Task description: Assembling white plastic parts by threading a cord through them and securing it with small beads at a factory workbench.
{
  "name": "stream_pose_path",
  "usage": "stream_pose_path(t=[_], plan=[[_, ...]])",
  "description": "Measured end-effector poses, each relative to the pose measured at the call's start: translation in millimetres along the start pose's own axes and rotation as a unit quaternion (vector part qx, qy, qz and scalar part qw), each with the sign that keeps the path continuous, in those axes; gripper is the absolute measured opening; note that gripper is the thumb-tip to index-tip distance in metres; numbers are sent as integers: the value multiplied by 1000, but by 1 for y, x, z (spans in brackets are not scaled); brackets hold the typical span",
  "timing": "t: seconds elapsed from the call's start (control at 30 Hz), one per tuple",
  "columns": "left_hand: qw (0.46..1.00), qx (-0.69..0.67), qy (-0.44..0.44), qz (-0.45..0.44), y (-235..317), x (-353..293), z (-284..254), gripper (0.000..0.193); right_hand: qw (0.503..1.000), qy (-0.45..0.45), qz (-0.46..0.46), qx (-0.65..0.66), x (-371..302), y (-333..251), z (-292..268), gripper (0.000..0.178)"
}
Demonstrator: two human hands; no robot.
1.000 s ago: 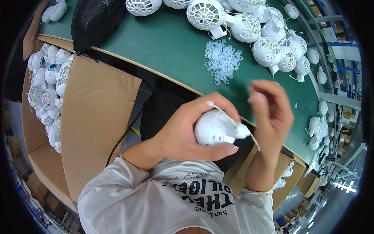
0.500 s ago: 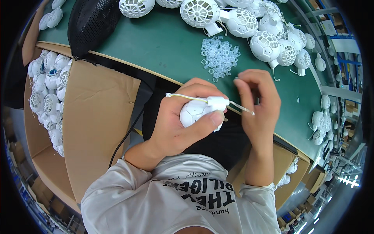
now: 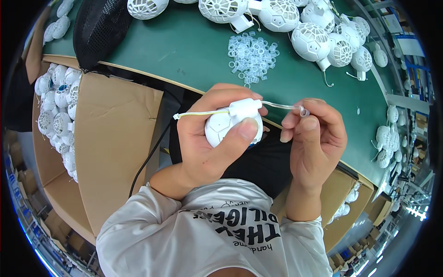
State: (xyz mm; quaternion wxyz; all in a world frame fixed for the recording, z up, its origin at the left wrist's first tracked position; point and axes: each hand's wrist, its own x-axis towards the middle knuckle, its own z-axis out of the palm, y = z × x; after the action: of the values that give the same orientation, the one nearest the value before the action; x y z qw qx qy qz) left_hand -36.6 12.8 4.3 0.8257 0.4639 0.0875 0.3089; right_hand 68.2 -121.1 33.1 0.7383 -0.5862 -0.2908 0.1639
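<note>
My left hand (image 3: 203,134) is wrapped round a white ball-shaped plastic housing (image 3: 220,127), its thumb pressing on the front. A short white neck (image 3: 244,108) sticks up from the housing, and from it a thin cable (image 3: 203,113) with a small white connector runs out to the left. Another pale cable (image 3: 279,106) stretches from the neck to my right hand (image 3: 318,138). Between that hand's thumb and fingers is a small clear plastic ring (image 3: 304,111), at the cable's end. Whether the cable passes through the ring I cannot tell.
A pile of clear rings (image 3: 253,57) lies on the green table (image 3: 175,55). Several white housings (image 3: 310,41) crowd its far side, beside a black mesh bag (image 3: 99,34). An open cardboard box (image 3: 115,138) with many housings stands at the left. Another person's arm (image 3: 36,53) shows far left.
My right hand has moved right and slightly down and now pinches a clear ring at the cable's end, which is drawn out straighter. The housing has shifted slightly up and left.
</note>
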Motion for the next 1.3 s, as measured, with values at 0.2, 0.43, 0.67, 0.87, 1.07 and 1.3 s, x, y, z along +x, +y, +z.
stream_pose_path(t=[0.2,0.43,0.67,0.87,1.07,1.3], plan=[[999,29,-12,9,0,-1,1,26,997,17,8,73,-2,-3,-1,18],[998,20,-50,13,0,-4,1,26,997,-7,46,69,-2,-9,-4,17],[996,-1,-72,-61,1,-5,3,31,999,-7,-11,-50,0,-26,-5,18],[942,-185,-77,-268,-3,-9,12,37,977,5,-74,-199,-2,-37,-12,25],[974,7,-189,-122,-9,-11,10,42,960,1,-155,-231,-2,-39,-4,22],[962,181,-182,94,-17,-8,4,41,956,-12,-171,-237,-9,-44,-1,21]])
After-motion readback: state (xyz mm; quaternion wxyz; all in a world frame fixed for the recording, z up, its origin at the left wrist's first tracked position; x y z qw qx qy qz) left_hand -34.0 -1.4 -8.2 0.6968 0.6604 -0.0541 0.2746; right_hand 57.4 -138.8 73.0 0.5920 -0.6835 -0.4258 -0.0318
